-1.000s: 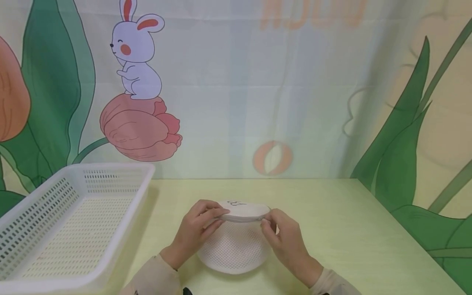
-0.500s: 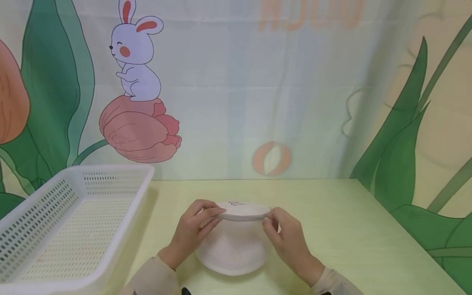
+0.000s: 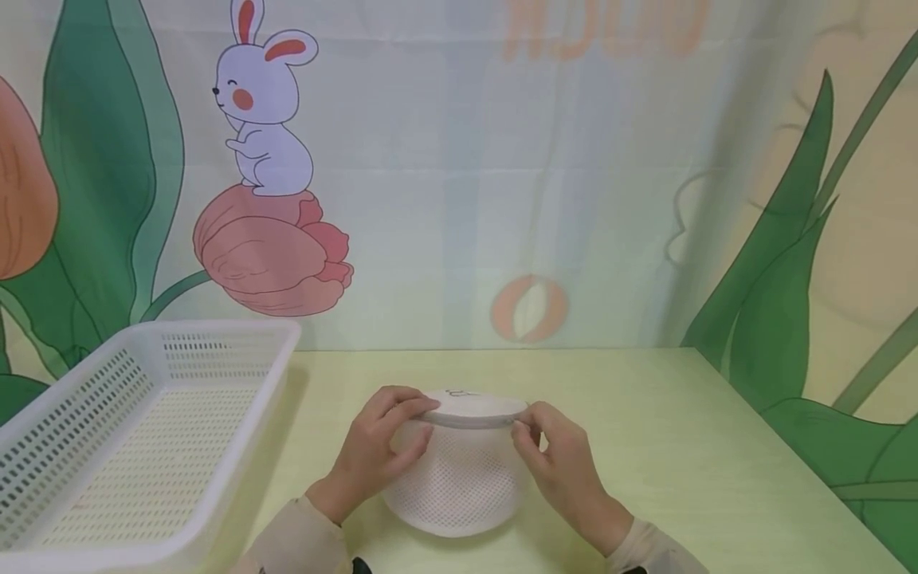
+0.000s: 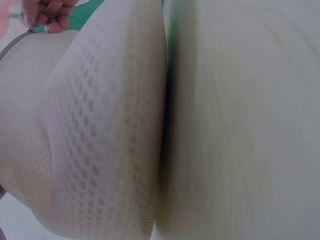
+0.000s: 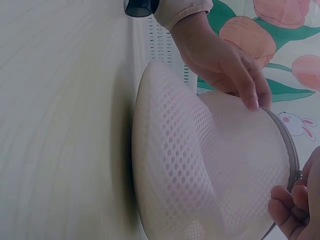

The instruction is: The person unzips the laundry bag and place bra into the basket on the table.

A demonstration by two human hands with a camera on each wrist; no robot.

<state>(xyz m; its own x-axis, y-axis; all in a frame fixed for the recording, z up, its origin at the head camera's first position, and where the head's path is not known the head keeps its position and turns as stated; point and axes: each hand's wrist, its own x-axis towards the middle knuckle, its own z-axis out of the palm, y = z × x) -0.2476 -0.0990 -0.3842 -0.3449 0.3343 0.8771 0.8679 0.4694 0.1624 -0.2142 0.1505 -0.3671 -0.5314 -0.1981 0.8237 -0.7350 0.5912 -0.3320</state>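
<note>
While one white perforated basket (image 3: 238, 430) stands far left, one printed rabbit (image 3: 271, 119) on the backdrop (image 3: 416, 159) behind, the left hand (image 3: 373, 450) grips the rim of one white mesh bag (image 3: 462, 482) between fingers and thumb. Set between both hands, the bag bears one dark squiggle (image 3: 460, 393) on top. The right hand (image 3: 562, 462) pinches at the zipper (image 5: 287, 137); faint orange lettering (image 3: 606, 28) above is unreadable.

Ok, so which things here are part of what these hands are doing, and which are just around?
In the job:
- mesh bag
- its zip, along the top edge
- left hand, holding that edge
- right hand, pinching at the zip

Just around, it seems:
- white basket, off to the left, untouched
- table underneath
- printed backdrop behind
</note>
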